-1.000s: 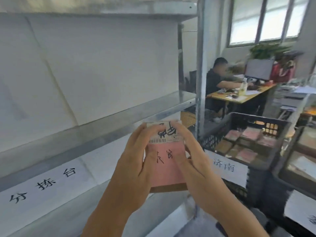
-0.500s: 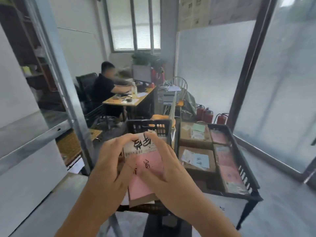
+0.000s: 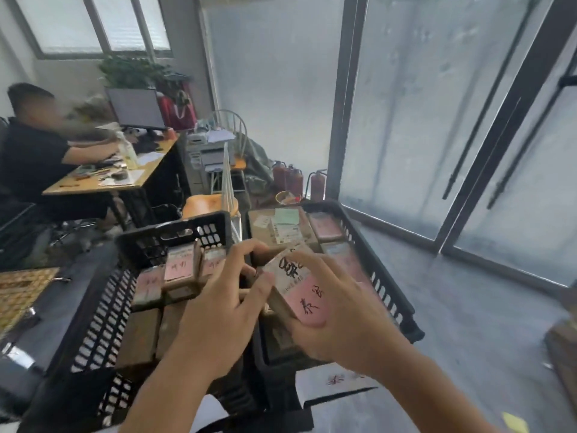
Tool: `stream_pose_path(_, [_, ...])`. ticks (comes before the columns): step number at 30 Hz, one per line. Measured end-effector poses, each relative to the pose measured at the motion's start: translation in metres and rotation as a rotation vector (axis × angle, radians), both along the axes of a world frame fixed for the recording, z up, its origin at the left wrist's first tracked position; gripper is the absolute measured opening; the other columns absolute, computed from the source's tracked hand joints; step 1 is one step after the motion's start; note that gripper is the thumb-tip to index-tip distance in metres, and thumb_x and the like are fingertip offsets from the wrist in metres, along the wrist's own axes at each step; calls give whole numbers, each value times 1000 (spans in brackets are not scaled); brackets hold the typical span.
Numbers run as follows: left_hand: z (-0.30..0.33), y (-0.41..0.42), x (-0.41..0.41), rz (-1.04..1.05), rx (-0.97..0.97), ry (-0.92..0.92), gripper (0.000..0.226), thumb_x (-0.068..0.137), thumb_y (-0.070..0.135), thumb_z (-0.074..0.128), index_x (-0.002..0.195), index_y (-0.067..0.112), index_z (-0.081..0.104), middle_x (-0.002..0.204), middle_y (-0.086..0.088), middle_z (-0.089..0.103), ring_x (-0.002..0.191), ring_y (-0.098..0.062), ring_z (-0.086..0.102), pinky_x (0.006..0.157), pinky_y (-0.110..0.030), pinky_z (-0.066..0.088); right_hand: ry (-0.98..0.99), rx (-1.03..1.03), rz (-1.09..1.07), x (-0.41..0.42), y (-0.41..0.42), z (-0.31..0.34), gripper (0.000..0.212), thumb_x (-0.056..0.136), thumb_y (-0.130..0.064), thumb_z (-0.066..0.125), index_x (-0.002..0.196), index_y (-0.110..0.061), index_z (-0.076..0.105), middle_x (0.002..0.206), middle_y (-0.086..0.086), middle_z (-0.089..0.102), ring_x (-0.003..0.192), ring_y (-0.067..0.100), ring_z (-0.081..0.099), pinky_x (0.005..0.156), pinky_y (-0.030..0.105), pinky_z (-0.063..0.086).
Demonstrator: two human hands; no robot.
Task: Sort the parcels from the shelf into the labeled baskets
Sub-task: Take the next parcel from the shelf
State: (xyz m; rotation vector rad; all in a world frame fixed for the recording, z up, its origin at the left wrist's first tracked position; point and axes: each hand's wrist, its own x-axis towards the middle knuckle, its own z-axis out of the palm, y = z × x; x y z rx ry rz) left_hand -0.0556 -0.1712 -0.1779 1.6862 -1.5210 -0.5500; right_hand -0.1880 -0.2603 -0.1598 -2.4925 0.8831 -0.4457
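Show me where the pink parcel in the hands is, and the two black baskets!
pink parcel (image 3: 307,303), head view, on its pink label.
left basket (image 3: 103,310), head view, on its slotted left wall.
right basket (image 3: 385,287), head view, on its right side wall.

A small brown cardboard parcel (image 3: 299,287) with a pink label and black handwriting sat tilted above the right black basket (image 3: 394,296), which held several flat boxes. The left black basket (image 3: 103,310) beside it held more pink-labelled parcels (image 3: 178,270), some upright.
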Motion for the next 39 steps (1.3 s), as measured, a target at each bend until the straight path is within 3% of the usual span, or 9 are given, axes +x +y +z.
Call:
stream_pose_path(1, [-7, -10, 3, 11, 21, -40, 35, 99, 62, 41, 133, 67, 31, 129, 22, 56, 112, -7, 66, 96, -55, 56, 34, -189, -104, -58, -2, -8, 87, 82, -50, 75, 149, -61, 20, 143, -32, 33, 113, 4, 49, 81, 28, 59])
stream_pose_path(4, [-36, -41, 19, 59, 90, -192, 38, 105, 54, 41, 139, 66, 27, 146, 20, 49, 127, -14, 56, 102, -54, 51, 177, -10, -88, -98, -20, -50, 89, 81, -52, 73, 151, -62, 18, 148, -32, 33, 112, 9, 54, 80, 31, 61])
stream_pose_path(8, [-81, -88, 35, 84, 168, -285, 38, 105, 41, 48, 139, 55, 37, 148, 16, 45, 143, -15, 40, 110, -51, 46, 333, -10, 176, -91, -67, -78, 84, 88, -51, 71, 151, -66, 18, 157, -25, 24, 122, 7, 46, 96, 29, 52])
stream_pose_path(12, [-115, -127, 41, 106, 275, -463, 41, 104, 40, 49, 143, 49, 39, 166, 7, 29, 160, -22, 7, 128, -52, 20, 416, 52, 480, -84, -96, -107, 80, 92, -52, 68, 152, -67, 18, 168, -20, 16, 149, 12, 33, 104, 31, 43])
stream_pose_path(16, [-134, -145, 43, 118, 354, -623, 44, 103, 50, 44, 147, 49, 37, 173, 4, 11, 161, -23, -6, 125, -57, 19, 387, -2, 705, -67, -116, -129, 77, 91, -53, 67, 155, -59, 25, 160, -13, 32, 153, 9, 19, 118, 43, 41])
stream_pose_path(20, [-148, -150, 48, 151, 348, -666, 39, 101, 50, 45, 139, 46, 49, 173, 0, 17, 162, -23, -7, 126, -58, 20, 402, -3, 756, -47, -127, -157, 78, 89, -55, 67, 155, -55, 25, 153, -6, 39, 148, 17, 28, 112, 46, 46])
stream_pose_path(25, [-148, -150, 46, 189, 347, -611, 33, 101, 45, 50, 132, 43, 59, 173, 4, 17, 161, -18, -9, 122, -56, 27, 443, -293, 816, -34, -128, -193, 74, 90, -61, 61, 154, -40, 30, 149, 10, 48, 141, 31, 39, 114, 50, 40])
stream_pose_path(34, [-151, -151, 46, 219, 330, -583, 30, 101, 41, 53, 129, 42, 62, 172, 7, 20, 161, -15, -7, 115, -50, 38, 321, -417, 741, -35, -119, -225, 69, 93, -63, 55, 150, -24, 46, 137, 22, 61, 112, 31, 55, 99, 47, 49])
stream_pose_path(39, [-153, -151, 47, 230, 298, -555, 27, 101, 39, 54, 125, 42, 64, 171, 9, 22, 161, -13, -6, 114, -49, 41, 294, -464, 710, -37, -122, -225, 61, 96, -56, 51, 145, -19, 54, 150, 21, 50, 121, 34, 54, 98, 49, 51])
